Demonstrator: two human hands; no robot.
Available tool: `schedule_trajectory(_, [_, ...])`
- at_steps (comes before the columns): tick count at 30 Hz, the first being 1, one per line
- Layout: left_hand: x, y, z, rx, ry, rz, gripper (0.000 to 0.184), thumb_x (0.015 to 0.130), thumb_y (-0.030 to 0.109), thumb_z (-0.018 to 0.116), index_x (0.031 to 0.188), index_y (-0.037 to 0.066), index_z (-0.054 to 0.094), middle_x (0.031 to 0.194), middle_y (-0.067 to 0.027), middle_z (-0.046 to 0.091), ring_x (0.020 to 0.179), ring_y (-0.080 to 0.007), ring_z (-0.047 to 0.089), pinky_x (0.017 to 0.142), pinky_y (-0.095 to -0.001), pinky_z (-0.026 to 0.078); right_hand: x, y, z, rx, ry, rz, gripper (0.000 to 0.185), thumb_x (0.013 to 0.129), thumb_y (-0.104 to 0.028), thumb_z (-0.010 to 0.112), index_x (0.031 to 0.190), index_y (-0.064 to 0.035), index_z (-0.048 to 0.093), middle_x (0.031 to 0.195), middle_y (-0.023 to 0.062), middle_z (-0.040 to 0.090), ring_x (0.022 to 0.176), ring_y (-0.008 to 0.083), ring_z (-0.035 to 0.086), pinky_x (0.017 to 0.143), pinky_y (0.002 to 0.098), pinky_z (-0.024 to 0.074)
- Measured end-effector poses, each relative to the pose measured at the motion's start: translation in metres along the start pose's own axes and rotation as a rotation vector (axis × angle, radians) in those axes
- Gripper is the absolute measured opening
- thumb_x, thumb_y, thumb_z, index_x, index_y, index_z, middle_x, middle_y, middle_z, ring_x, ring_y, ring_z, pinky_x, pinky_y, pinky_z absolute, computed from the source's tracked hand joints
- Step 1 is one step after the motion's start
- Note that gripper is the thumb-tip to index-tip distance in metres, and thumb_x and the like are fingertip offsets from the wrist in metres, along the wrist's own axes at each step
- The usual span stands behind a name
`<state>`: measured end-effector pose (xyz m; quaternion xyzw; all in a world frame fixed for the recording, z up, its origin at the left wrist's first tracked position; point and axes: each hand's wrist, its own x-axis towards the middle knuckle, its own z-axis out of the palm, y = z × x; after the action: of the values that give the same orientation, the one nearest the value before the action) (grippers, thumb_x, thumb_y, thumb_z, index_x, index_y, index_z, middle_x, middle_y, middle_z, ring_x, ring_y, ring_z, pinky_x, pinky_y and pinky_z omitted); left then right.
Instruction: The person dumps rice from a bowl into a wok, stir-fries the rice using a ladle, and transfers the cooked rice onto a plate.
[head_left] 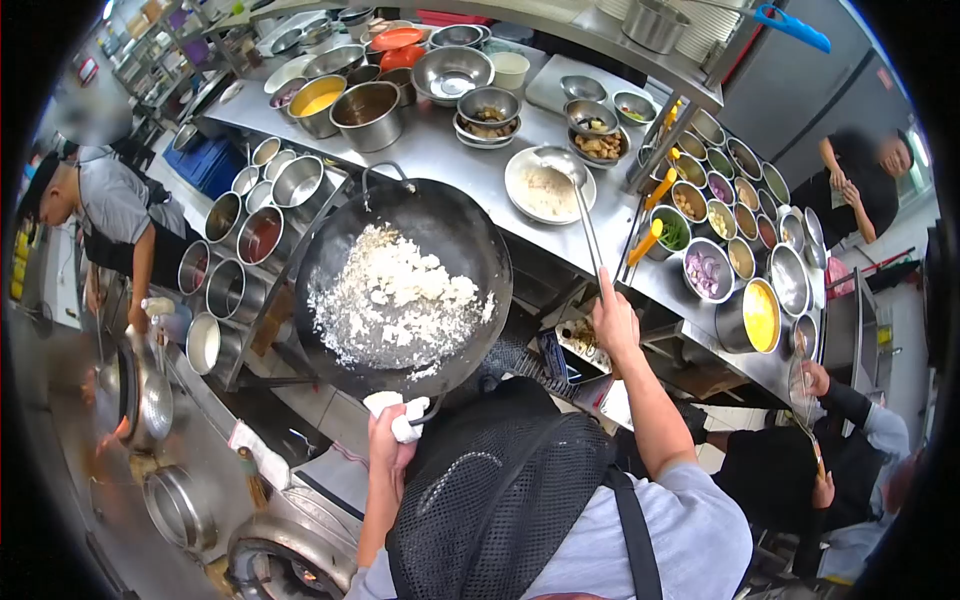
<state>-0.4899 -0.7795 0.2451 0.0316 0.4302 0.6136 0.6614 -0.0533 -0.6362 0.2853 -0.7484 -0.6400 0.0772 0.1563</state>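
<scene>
With a folded white cloth (392,408) in between, my left hand (388,442) grips the near handle of a large black wok (470,225). White fried rice (400,290) lies spread across the wok's middle, with loose grains up its sides. My right hand (615,322) is closed around the handle of a long metal ladle (590,228). The ladle's bowl rests over a white plate (518,188) on the steel counter, and some rice (545,190) sits in that plate. The wok is in front of me, to the left of the plate.
Pots and bowls crowd the steel counter (440,140), including a pot of brown liquid (367,112). Ingredient tins line the right, near chopped purple onion (703,270). Co-workers stand at left (125,200), right (850,185) and lower right (790,470). A stove burner (290,560) is lower left.
</scene>
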Motion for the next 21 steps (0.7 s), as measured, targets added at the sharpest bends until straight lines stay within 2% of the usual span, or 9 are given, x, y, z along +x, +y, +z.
schedule_trajectory(2, [0.014,0.003,-0.001,0.027,-0.033,-0.005,0.027,0.089,-0.005,0.059,0.114,0.005,0.055,0.098,-0.0056,0.061,0.088,-0.022,0.068,0.081,-0.0395,0.06,-0.015,0.004,0.003,-0.03,0.043,-0.006,0.072,0.099,-0.013,0.061,0.165,-0.0198,0.033,0.104,0.0246,0.069,0.093,0.0465,0.069,0.082,0.056,0.0558])
schedule_trajectory(5, [0.019,-0.002,-0.006,0.057,-0.06,0.006,0.032,0.088,-0.006,0.059,0.117,0.006,0.053,0.101,-0.0061,0.06,0.09,-0.0226,0.067,0.082,-0.0402,0.06,-0.072,-0.011,0.002,0.119,0.313,-0.233,0.073,0.098,-0.01,0.066,0.164,-0.0139,0.035,0.095,0.0197,0.066,0.083,0.0416,0.07,0.07,0.0521,0.0567])
schedule_trajectory(7, [0.017,-0.008,-0.01,0.108,-0.029,0.089,0.017,0.091,-0.003,0.057,0.105,0.007,0.056,0.09,-0.0048,0.06,0.083,-0.0215,0.067,0.078,-0.0403,0.059,-0.119,-0.022,0.02,0.203,0.333,-0.301,0.074,0.097,-0.009,0.066,0.164,-0.0136,0.036,0.096,0.02,0.067,0.082,0.0416,0.07,0.07,0.0521,0.0563])
schedule_trajectory(9, [0.026,-0.01,-0.01,0.105,-0.056,0.108,0.017,0.091,-0.003,0.057,0.104,0.008,0.056,0.09,-0.0039,0.06,0.083,-0.0202,0.067,0.077,-0.0395,0.058,-0.146,-0.028,0.058,0.298,0.252,-0.338,0.075,0.096,-0.008,0.066,0.164,-0.0158,0.036,0.096,0.0204,0.067,0.08,0.0421,0.07,0.068,0.0521,0.0565])
schedule_trajectory(11, [0.032,-0.003,-0.02,0.066,-0.164,0.043,0.018,0.091,-0.003,0.058,0.106,0.007,0.056,0.09,-0.0042,0.06,0.083,-0.0207,0.068,0.077,-0.0392,0.059,-0.162,-0.037,0.092,0.31,0.075,-0.379,0.08,0.096,-0.009,0.066,0.166,-0.0251,0.031,0.097,0.0192,0.067,0.075,0.0428,0.069,0.065,0.0531,0.0563])
schedule_trajectory(15, [0.026,-0.001,-0.02,0.182,-0.168,0.05,0.021,0.09,-0.004,0.059,0.107,0.007,0.057,0.092,-0.0053,0.062,0.083,-0.0216,0.069,0.073,-0.0382,0.059,-0.186,-0.062,0.066,0.323,-0.111,-0.371,0.078,0.097,-0.01,0.067,0.166,-0.0255,0.033,0.102,0.0178,0.068,0.085,0.0449,0.07,0.074,0.0531,0.0572])
schedule_trajectory(17, [0.013,0.009,0.001,0.141,-0.127,0.027,0.021,0.09,-0.003,0.06,0.108,0.007,0.057,0.092,-0.0058,0.062,0.083,-0.0224,0.07,0.073,-0.0383,0.06,-0.191,-0.082,0.055,0.467,-0.033,-0.305,0.076,0.097,-0.009,0.069,0.164,-0.0233,0.038,0.11,0.0202,0.071,0.097,0.0453,0.071,0.083,0.0504,0.0579])
schedule_trajectory(18, [0.03,0.002,-0.018,0.125,-0.137,0.017,0.022,0.09,-0.003,0.061,0.109,0.006,0.057,0.093,-0.0059,0.063,0.083,-0.023,0.07,0.073,-0.0386,0.06,-0.194,-0.091,0.057,0.502,0.049,-0.299,0.074,0.096,-0.007,0.07,0.163,-0.0199,0.041,0.119,0.0236,0.071,0.105,0.0446,0.071,0.088,0.0475,0.0572])
schedule_trajectory(21, [0.042,0.006,-0.029,0.118,-0.2,-0.003,0.024,0.089,-0.004,0.061,0.11,0.007,0.057,0.095,-0.0047,0.062,0.085,-0.0212,0.069,0.075,-0.0385,0.06,-0.195,-0.111,0.051,0.542,0.141,-0.288,0.074,0.097,-0.006,0.067,0.165,-0.0159,0.037,0.12,0.0293,0.07,0.106,0.0464,0.071,0.088,0.0495,0.0563])
